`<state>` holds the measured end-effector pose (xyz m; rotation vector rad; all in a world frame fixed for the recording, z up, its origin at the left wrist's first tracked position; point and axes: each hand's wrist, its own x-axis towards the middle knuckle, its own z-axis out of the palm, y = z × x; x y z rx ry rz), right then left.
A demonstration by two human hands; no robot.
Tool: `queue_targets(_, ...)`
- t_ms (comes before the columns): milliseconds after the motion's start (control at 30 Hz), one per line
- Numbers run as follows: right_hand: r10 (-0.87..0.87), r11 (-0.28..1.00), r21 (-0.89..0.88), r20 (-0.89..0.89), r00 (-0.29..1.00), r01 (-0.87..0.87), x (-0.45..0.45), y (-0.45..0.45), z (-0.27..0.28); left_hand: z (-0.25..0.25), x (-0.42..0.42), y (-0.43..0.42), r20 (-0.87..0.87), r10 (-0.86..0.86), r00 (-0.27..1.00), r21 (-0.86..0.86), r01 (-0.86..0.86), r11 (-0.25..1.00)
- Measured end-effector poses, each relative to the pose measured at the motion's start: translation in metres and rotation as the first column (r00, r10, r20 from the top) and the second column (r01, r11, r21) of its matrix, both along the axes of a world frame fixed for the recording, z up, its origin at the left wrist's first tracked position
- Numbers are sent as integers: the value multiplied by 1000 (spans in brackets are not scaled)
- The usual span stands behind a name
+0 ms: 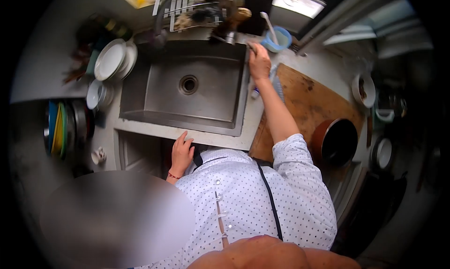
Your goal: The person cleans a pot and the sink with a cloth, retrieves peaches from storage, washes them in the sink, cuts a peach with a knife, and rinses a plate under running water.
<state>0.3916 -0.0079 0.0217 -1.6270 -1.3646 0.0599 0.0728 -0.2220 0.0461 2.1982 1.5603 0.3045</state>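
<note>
A stainless steel sink [194, 107] with a round drain [189, 85] lies in front of me, its basin bare. My right hand [260, 65] reaches to the far right corner of the sink rim, fingers curled closed. Something small and dark shows at its fingertips, too unclear to name. Just beyond that hand stands a blue bowl [282, 38] with a white handle [269, 27] sticking out. My left hand [182, 153] is at the counter's front edge [206, 137], fingers apart and holding nothing.
White plates [110, 59] and glass bowls [95, 94] stand left of the sink. To the right, a dark-inside pot [340, 142] sits on a wooden board [300, 100], with a white bowl [364, 90] beyond. The faucet [159, 20] rises behind the sink.
</note>
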Motion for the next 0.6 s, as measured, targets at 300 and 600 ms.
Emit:
queue_targets(300,319,751,-659,412,853,38,17,18,-66,1,-25,-14,59,111,992,50,-114,992)
queue_targets(600,415,704,-709,382,826,-25,49,27,-76,-14,-63,-7,102,190,976,140,-204,969)
